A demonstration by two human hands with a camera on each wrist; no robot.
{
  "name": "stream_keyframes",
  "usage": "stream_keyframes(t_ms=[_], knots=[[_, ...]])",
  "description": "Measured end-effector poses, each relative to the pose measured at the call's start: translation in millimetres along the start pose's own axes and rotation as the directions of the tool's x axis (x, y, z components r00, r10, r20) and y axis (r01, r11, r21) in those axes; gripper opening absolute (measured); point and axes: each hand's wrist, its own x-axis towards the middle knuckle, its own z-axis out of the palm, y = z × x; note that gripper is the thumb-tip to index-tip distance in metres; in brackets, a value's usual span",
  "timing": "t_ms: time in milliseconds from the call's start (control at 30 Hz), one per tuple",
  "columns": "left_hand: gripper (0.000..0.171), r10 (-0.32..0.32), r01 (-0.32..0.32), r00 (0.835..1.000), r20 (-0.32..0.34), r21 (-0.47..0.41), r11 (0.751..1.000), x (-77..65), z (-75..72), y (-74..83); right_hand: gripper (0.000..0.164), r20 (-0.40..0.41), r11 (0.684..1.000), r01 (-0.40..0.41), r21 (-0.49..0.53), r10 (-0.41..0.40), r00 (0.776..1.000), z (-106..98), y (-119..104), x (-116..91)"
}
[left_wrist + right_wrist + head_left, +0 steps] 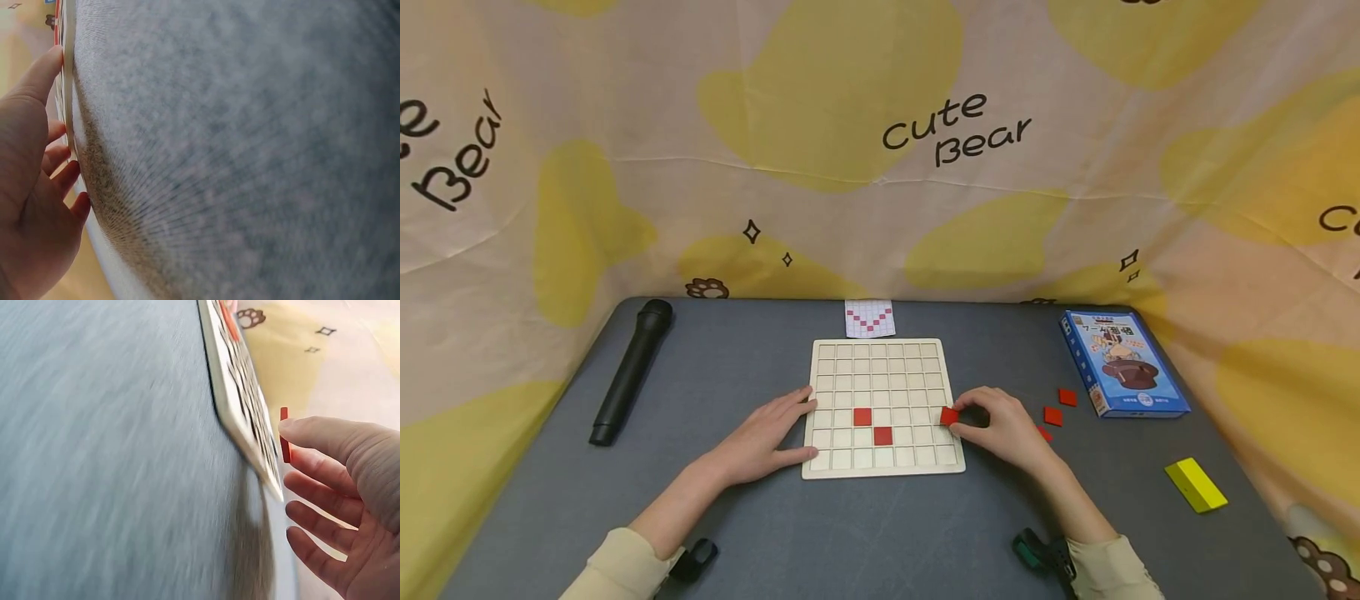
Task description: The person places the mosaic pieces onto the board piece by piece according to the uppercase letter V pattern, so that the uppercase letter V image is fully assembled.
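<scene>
A white grid board lies on the grey table with two red square tiles, one left of centre and another lower and to its right. My right hand pinches a third red tile between thumb and forefinger, over the board's right edge in the head view. In the right wrist view the other fingers are loosely bent. Along the board's left edge, my left hand rests with fingers and thumb spread, their tips touching the border.
Several loose red tiles lie right of my right hand, near a blue box. A yellow block sits closer to me. Behind the board is a card with a pink V-shaped pattern. A black microphone lies at the left.
</scene>
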Motion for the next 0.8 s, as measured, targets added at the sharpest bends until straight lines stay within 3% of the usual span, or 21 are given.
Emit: stream_keyframes(t_ms=[533,800], knots=[[0.079,-0.001,0.001,1.0,-0.001,0.008,1.0,-0.3,1.1,0.0,0.018,-0.024,0.996,0.03,0.089,-0.027,0.999,46.4,-42.3,44.8],[0.077,-0.004,0.004,1.0,0.001,0.004,1.0,-0.3,0.2,1.2,0.019,0.035,0.993,0.047,0.11,-0.051,0.998,65.3,-67.2,63.9]])
